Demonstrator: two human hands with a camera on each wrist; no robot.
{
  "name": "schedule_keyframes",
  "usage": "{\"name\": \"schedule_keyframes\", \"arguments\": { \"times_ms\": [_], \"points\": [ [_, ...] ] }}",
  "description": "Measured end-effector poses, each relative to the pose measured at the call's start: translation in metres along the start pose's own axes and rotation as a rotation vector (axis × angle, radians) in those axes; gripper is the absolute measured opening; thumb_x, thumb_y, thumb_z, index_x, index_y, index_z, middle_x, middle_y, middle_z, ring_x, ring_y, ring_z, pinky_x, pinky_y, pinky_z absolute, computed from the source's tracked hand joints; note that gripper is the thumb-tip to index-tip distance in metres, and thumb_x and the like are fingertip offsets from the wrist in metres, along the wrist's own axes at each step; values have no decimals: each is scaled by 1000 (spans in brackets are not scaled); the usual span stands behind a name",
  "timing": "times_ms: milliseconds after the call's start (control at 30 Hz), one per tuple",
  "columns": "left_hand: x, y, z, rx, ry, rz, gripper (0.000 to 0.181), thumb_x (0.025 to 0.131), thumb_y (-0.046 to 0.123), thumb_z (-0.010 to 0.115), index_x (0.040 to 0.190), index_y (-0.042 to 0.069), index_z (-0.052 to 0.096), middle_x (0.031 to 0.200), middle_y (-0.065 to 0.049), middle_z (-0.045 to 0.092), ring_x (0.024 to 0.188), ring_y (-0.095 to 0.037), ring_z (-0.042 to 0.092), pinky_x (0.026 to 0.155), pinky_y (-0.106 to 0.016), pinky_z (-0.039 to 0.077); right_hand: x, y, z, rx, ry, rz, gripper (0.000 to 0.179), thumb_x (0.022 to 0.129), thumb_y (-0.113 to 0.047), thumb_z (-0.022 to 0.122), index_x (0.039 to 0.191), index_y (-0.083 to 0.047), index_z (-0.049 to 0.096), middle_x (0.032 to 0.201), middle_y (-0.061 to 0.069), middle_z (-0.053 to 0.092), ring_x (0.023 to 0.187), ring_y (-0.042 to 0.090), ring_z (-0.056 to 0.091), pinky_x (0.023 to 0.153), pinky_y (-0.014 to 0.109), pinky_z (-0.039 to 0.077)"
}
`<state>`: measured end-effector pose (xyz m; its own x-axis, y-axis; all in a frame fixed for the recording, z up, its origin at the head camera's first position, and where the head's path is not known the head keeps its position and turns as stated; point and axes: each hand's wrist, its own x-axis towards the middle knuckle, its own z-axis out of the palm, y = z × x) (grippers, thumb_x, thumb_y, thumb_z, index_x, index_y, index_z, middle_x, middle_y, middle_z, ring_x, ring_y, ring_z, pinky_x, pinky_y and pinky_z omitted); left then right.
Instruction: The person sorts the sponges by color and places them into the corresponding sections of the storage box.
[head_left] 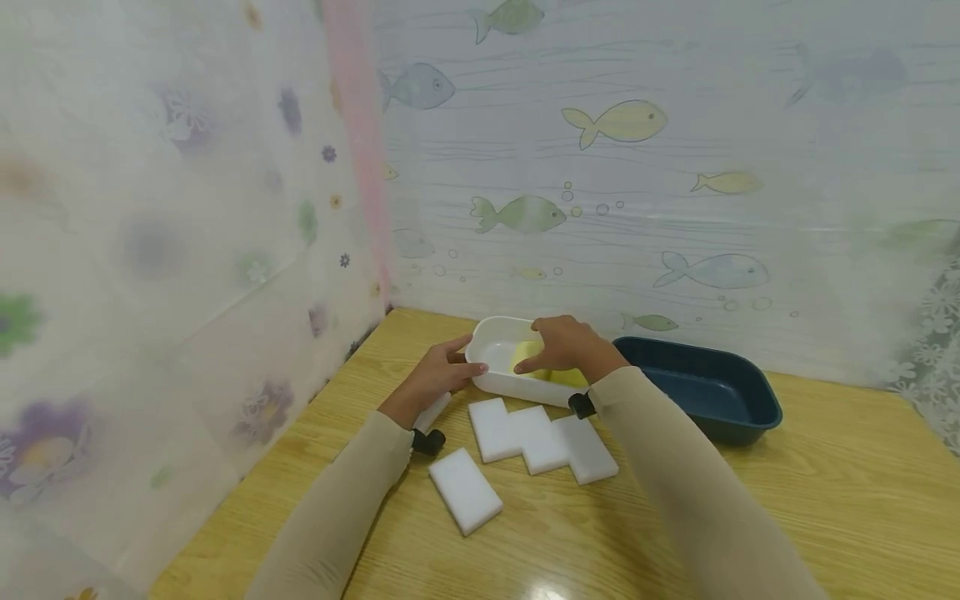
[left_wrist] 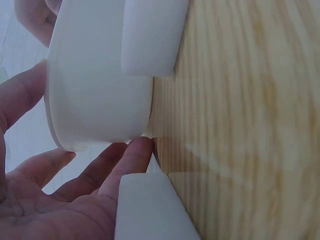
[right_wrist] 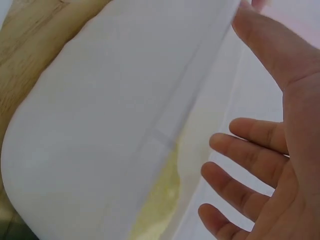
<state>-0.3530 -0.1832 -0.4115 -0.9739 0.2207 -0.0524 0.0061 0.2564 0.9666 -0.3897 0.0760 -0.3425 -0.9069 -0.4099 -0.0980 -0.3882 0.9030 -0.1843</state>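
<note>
A white plastic basin [head_left: 517, 387] sits on the wooden table, with yellow sponges [head_left: 567, 377] inside. My left hand [head_left: 442, 367] holds its left end. In the left wrist view, the thumb lies on the rim of the basin [left_wrist: 95, 95] and the fingers reach round its end wall. Over the basin's right part is my right hand [head_left: 567, 343], thumb and fingers spread. The right wrist view shows its fingers extended beside the rim, with part of a yellow sponge [right_wrist: 162, 195] visible inside and nothing gripped.
In front of the basin lie white sponge blocks [head_left: 491, 429], three side by side, and a separate one [head_left: 465, 490] nearer me. Another white block [head_left: 432, 412] is partly hidden by my left wrist. A dark blue basin [head_left: 697, 390] stands to the right. Patterned curtains [head_left: 525, 150] hang behind.
</note>
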Motion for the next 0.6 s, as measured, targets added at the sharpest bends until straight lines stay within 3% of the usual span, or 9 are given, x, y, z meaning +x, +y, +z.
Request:
{"name": "schedule_keyframes", "arguments": {
  "times_ms": [300, 433, 600],
  "points": [
    [3, 0, 4, -14, -2, -9, 89, 90, 29, 83, 163, 20, 34, 139, -20, 63, 103, -20, 69, 88, -37, 56, -10, 15, -13, 9, 29, -36, 88, 89, -68, 69, 152, -10, 50, 150, 12, 57, 134, 37, 55, 109, 58, 45],
    [2, -2, 4, -1, -24, -12, 90, 91, 31, 83, 164, 23, 32, 136, -19, 64, 90, -18, 64, 76, -33, 52, -22, 28, -22, 38, 47, -64, 83, 95, -63, 66, 154, -8, 47, 153, 14, 54, 138, 38, 52, 111, 58, 44],
    [-1, 0, 0, -4, -8, 14, 90, 91, 33, 82, 164, 23, 31, 127, -15, 67, 71, -18, 51, 64, -32, 42, -45, 44, -39, 81, 97, -79, 82, 96, -57, 67, 156, -5, 44, 155, 19, 50, 142, 41, 47, 113, 60, 41]
  ]
}}
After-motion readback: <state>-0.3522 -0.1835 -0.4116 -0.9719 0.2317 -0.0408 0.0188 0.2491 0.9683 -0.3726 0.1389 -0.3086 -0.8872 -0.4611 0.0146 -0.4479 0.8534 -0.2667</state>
